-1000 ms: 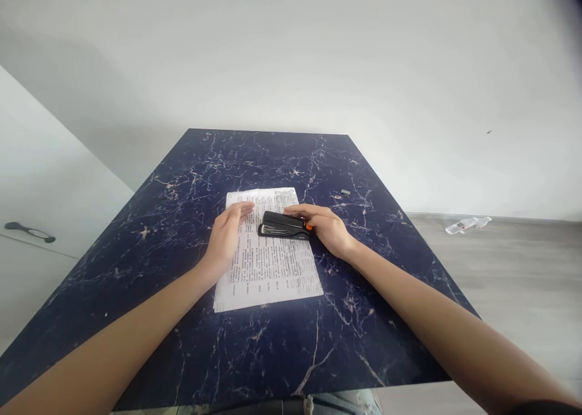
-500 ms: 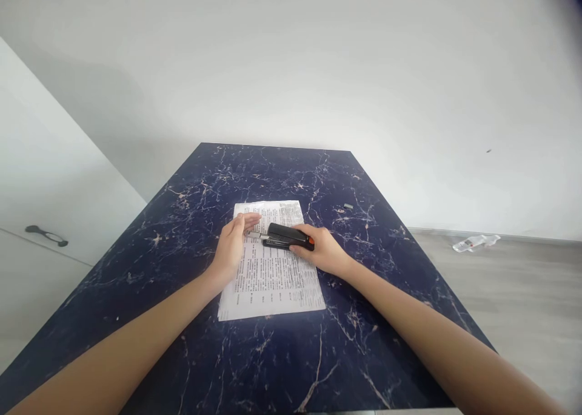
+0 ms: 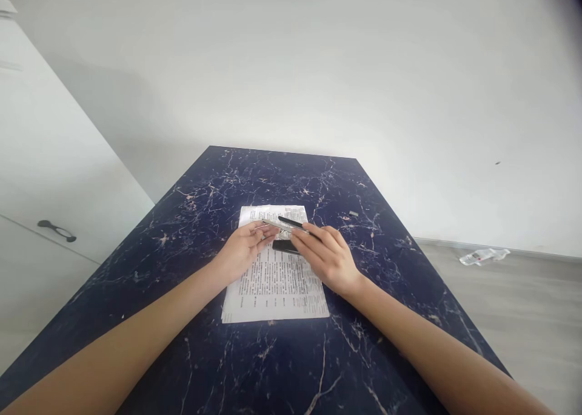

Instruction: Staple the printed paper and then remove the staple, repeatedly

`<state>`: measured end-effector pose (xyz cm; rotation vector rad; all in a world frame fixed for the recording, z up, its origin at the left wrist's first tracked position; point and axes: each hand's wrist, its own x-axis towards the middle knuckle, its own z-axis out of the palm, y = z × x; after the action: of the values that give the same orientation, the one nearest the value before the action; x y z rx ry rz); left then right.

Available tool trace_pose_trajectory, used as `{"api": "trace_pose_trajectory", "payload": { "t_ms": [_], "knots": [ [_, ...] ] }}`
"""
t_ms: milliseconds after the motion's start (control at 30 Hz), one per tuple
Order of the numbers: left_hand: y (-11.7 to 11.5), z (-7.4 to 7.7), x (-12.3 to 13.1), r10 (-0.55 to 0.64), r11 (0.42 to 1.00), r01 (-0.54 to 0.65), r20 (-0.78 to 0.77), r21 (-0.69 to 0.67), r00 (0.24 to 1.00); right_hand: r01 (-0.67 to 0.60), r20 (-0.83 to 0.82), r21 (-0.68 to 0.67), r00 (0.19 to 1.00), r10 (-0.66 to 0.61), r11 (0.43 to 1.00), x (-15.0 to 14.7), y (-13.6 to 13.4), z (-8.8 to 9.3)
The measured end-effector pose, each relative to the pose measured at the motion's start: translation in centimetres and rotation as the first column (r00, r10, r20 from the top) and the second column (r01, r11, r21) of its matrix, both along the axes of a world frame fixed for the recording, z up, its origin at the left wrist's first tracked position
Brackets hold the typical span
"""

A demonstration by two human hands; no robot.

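Note:
A black stapler (image 3: pixel 286 246) is spread apart over a printed sheet of paper (image 3: pixel 273 306), which seems to top a thin stack. Its silver staple channel and black upper arm are tilted up from the black base. My right hand (image 3: pixel 334 257) grips the stapler from the right, fingers wrapped over its back end. From the left, my left hand (image 3: pixel 245 245) has its fingers bent around the front end of the metal channel. The fingertips partly cover that end, and whether any staples are between them I cannot make out.
Paper and hands are over a dark blue marbled table (image 3: pixel 254 372). A small greenish strip (image 3: pixel 353 213) lies beyond the right hand. To the left stands a white cabinet with a dark handle (image 3: pixel 57 230). Clear plastic packaging (image 3: pixel 484 256) rests on the floor at right.
The stapler has been swung wide open and turned, its channel and upper arm now raised off the base. My right hand has shifted its hold over the top; my left fingers have curled in.

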<state>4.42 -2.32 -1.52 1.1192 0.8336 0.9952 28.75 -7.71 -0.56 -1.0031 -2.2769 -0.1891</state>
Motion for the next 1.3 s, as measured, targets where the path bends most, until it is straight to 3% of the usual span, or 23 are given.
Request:
{"api": "trace_pose_trajectory", "payload": {
  "t_ms": [100,167,267,333,433,500,567,633,700,867,1033,1100,1200,1233,1300],
  "knots": [
    [-0.1,0.1,-0.1,0.191,0.975,-0.182,-0.065,0.124,0.979,0.176,-0.280,-0.181,0.934,-0.222,0.968,-0.3,0.6,-0.1],
    [-0.5,0.7,-0.2,0.291,0.928,-0.249,-0.122,0.276,0.949,0.173,-0.362,-0.401,0.872,-0.329,0.900,-0.3,1.0,-0.1],
    [-1.6,1.8,-0.3,0.355,0.847,-0.216,-0.214,0.485,0.910,0.073,-0.366,-0.583,0.865,-0.342,0.809,-0.3,1.5,-0.4],
    [-2.3,2.3,-0.2,0.354,0.805,-0.156,-0.253,0.572,0.900,0.036,-0.350,-0.601,0.887,-0.303,0.799,-0.3,1.6,-0.6],
    [-3.2,2.3,0.1,0.279,0.765,-0.008,-0.320,0.644,0.905,0.041,-0.349,-0.476,0.908,-0.231,0.879,-0.4,1.4,-0.6],
    [-3.4,2.1,0.2,0.200,0.756,0.107,-0.383,0.646,0.902,0.036,-0.352,-0.257,0.927,-0.128,0.966,-0.6,0.9,-0.2],
    [-3.6,1.8,0.3,0.121,0.754,0.200,-0.431,0.626,0.894,-0.055,-0.310,-0.020,0.950,0.046,0.998,-0.9,0.2,0.2],
    [-3.6,1.7,0.4,0.048,0.746,0.271,-0.454,0.609,0.890,-0.200,-0.208,0.115,0.953,0.220,0.973,-1.4,-0.4,0.4],
    [-3.7,1.6,0.3,0.000,0.722,0.331,-0.479,0.607,0.878,-0.285,-0.106,0.175,0.946,0.306,0.942,-1.8,-0.8,0.4],
    [-3.8,1.7,0.2,-0.060,0.655,0.444,-0.543,0.612,0.838,-0.276,-0.023,0.261,0.956,0.292,0.925,-1.7,-1.1,-0.2],
    [-3.8,1.9,0.2,-0.121,0.608,0.447,-0.480,0.656,0.869,-0.257,-0.071,0.315,0.953,0.293,0.913,-1.3,-1.1,0.1],
    [-3.7,1.8,0.3,-0.091,0.588,0.420,-0.459,0.691,0.884,-0.179,-0.149,0.294,0.962,0.230,0.939,-0.6,-0.4,0.5],
    [-3.4,1.6,0.2,0.007,0.599,0.347,-0.439,0.722,0.899,0.105,-0.162,0.134,0.983,-0.083,0.985,2.0,1.7,0.8],
    [-3.3,1.5,0.1,0.037,0.608,0.331,-0.443,0.721,0.896,0.226,-0.090,0.058,0.971,-0.220,0.972,3.3,2.5,0.9],
    [-3.2,1.3,0.0,0.071,0.619,0.326,-0.464,0.715,0.883,0.457,0.118,-0.065,0.886,-0.447,0.887,6.2,3.9,0.8]
  ]
}}
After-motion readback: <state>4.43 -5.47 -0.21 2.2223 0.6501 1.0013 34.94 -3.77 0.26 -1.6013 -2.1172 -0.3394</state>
